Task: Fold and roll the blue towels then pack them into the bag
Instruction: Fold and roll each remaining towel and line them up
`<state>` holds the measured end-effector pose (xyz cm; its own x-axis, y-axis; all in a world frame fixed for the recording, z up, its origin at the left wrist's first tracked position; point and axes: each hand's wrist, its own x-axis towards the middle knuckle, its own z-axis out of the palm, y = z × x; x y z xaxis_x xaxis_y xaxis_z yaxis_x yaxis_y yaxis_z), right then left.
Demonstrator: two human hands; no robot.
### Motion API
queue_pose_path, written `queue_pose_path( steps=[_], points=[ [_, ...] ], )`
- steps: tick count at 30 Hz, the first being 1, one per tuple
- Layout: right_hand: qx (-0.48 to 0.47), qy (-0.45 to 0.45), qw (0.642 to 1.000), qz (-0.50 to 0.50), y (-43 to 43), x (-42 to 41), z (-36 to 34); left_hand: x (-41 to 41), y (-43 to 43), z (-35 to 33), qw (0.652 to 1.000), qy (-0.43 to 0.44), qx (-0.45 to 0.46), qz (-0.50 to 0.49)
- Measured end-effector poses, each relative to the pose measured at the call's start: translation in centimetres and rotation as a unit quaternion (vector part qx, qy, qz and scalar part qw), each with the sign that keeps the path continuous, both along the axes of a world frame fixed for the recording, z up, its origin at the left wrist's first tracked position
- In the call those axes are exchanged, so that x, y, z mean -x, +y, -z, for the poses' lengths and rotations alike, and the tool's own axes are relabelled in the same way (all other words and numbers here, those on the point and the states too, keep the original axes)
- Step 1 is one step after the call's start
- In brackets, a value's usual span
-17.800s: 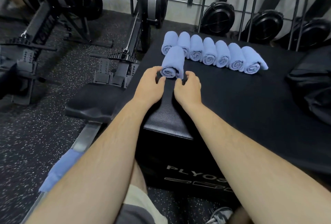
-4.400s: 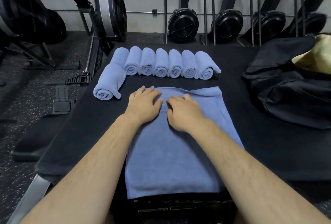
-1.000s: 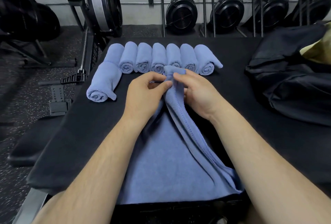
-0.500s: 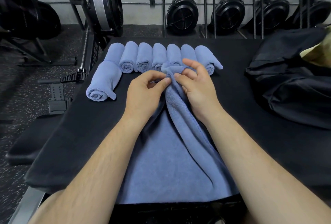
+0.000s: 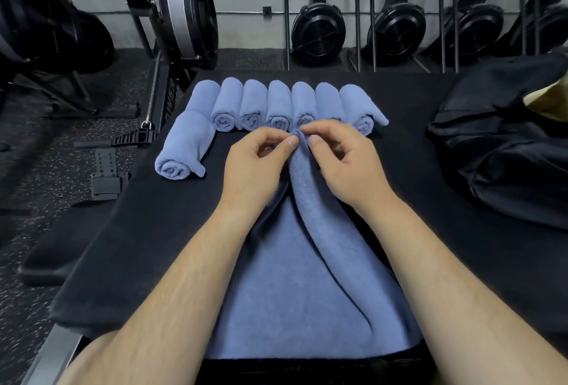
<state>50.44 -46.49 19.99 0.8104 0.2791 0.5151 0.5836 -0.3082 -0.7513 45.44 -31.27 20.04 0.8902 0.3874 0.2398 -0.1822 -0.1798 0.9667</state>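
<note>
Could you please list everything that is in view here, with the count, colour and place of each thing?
rolled towels: seven, blue, side by side in a row at the far side of the black platform.
separate rolled towel: one, blue, in front of the row's left end.
unrolled towel: one, blue, near middle, far end lifted.
bag: one, black, on the right.
rowing machine flywheels: several, black, along the grey wall and at left.
floor: black, speckled, left.
hands: left hand and right hand, both pinching the unrolled towel's far end.
</note>
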Motion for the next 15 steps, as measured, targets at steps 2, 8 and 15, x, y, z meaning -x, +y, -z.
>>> queue_pose_path(
  steps=[2,8,15],
  points=[
    [0.005,0.005,1.0,-0.008,0.26,0.17,0.2,0.01,0.13,0.12,1.0,0.0,-0.001,-0.004],
    [-0.061,0.075,0.995,-0.001,0.64,0.15,0.25,-0.08,0.21,0.24,1.0,-0.001,-0.01,-0.013],
    [-0.108,0.089,0.989,-0.041,0.88,0.38,0.44,-0.18,0.22,0.35,1.0,-0.002,-0.018,-0.023]
  ],
)
